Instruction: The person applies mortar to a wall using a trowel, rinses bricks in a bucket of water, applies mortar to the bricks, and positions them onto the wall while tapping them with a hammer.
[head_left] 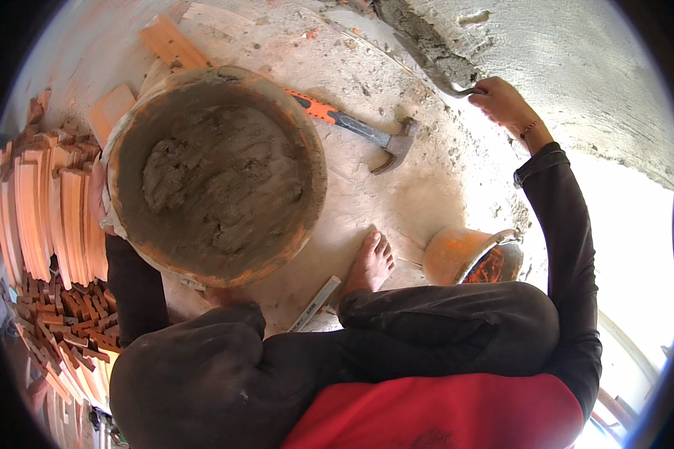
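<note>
My right hand (504, 105) is closed around the handle end of a trowel (457, 93). The trowel's blade lies against the lower part of the wall, along a band of wet grey mortar (427, 41). At the left, my left hand (97, 191) grips the outer rim of a big round bucket (314, 161), its fingers partly hidden behind the rim. Inside the bucket is a mass of thick grey mortar (225, 176), heaped and smeared.
A claw hammer (359, 129) with an orange and black handle lies beside the bucket. A small orange pail (445, 256) leans near my right knee. Stacked orange bricks or tiles (49, 202) stand at the left. A pale level-like bar (314, 303) lies by my bare foot (371, 263).
</note>
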A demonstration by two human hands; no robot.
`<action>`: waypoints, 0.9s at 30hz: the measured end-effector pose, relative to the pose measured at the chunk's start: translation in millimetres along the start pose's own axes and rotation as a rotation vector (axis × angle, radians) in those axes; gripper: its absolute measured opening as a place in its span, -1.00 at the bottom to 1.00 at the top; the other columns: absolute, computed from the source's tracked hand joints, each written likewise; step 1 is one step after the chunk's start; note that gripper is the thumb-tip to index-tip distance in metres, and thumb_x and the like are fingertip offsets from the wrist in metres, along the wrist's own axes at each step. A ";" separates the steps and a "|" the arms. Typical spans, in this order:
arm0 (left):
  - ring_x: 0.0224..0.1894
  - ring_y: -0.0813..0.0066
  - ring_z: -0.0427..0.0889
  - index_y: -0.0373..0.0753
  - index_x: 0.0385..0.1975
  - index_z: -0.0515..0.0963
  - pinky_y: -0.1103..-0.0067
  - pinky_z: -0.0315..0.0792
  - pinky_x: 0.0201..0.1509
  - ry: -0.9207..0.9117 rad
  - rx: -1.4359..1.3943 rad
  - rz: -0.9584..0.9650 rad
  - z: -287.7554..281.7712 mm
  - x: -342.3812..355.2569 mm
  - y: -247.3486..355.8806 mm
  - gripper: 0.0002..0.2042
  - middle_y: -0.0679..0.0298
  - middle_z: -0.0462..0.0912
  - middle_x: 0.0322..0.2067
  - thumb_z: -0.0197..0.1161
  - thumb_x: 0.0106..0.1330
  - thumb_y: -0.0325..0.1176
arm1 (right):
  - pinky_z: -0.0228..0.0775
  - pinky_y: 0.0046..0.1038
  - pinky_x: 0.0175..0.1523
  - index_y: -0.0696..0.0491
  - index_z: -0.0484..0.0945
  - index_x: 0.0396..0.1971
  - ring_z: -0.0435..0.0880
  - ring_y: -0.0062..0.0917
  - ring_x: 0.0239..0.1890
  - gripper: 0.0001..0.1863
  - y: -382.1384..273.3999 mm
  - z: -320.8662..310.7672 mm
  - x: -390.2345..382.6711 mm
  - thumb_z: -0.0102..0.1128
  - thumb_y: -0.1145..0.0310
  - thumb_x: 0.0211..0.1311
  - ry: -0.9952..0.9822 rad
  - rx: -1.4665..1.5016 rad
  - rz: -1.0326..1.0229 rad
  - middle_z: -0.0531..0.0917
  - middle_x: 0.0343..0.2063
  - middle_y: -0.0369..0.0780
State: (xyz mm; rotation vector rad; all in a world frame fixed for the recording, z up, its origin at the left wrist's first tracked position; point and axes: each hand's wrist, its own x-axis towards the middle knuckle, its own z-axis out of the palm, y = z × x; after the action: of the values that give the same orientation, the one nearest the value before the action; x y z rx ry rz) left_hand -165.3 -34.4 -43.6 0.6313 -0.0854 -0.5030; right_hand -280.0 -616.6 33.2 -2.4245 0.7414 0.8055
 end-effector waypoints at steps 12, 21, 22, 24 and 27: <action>0.10 0.20 0.59 -0.48 0.17 0.39 0.34 0.45 0.24 0.192 -0.041 -0.059 -7.4 -2.0 11.8 -0.52 -0.06 0.58 0.07 0.03 0.46 -0.17 | 0.27 -0.47 -0.33 0.15 0.53 -0.28 0.38 -0.62 -0.46 -0.73 -90.4 11.8 -70.3 0.29 0.24 0.29 -0.149 0.207 -0.248 0.46 -0.51 -0.34; -0.14 0.40 0.67 -0.41 -0.06 0.56 0.50 0.53 0.02 0.233 0.210 0.017 52.7 15.0 -9.0 -0.69 0.13 0.67 -0.15 0.10 0.43 -0.27 | 0.40 -0.27 -0.39 0.06 0.55 -0.36 0.61 -0.25 -0.50 -0.75 -212.1 39.0 -140.1 0.27 0.17 0.22 0.279 -0.672 -0.778 0.58 -0.60 -0.16; -0.14 0.40 0.66 -0.42 -0.04 0.56 0.51 0.53 0.02 0.268 0.289 0.070 59.2 17.5 -14.6 -0.68 0.13 0.67 -0.14 0.09 0.42 -0.27 | 0.42 -0.26 -0.39 0.05 0.55 -0.36 0.63 -0.27 -0.48 -0.76 -217.1 45.2 -141.3 0.25 0.18 0.23 0.347 -0.725 -0.767 0.59 -0.59 -0.16; -0.13 0.40 0.66 -0.45 -0.02 0.55 0.52 0.52 0.03 0.148 0.084 -0.071 84.2 21.1 -16.8 -0.66 0.13 0.67 -0.12 0.08 0.42 -0.28 | 0.47 -0.25 -0.39 0.05 0.53 -0.36 0.65 -0.29 -0.48 -0.78 -223.8 61.3 -143.0 0.18 0.20 0.28 0.477 -0.858 -0.753 0.59 -0.56 -0.17; -0.13 0.42 0.66 -0.47 -0.01 0.54 0.54 0.51 0.03 0.045 0.016 -0.122 87.8 21.1 -13.9 -0.65 0.12 0.67 -0.11 0.05 0.42 -0.30 | 0.50 -0.25 -0.40 0.07 0.50 -0.40 0.65 -0.29 -0.49 -0.78 -234.4 81.0 -161.6 0.17 0.21 0.27 0.351 -0.881 -0.727 0.58 -0.55 -0.17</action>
State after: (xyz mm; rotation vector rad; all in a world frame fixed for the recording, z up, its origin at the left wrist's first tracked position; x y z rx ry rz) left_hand -172.6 -101.8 17.6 0.6663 -0.0086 -0.6058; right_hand -276.6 -341.3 141.9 -3.2974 -0.5491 0.4324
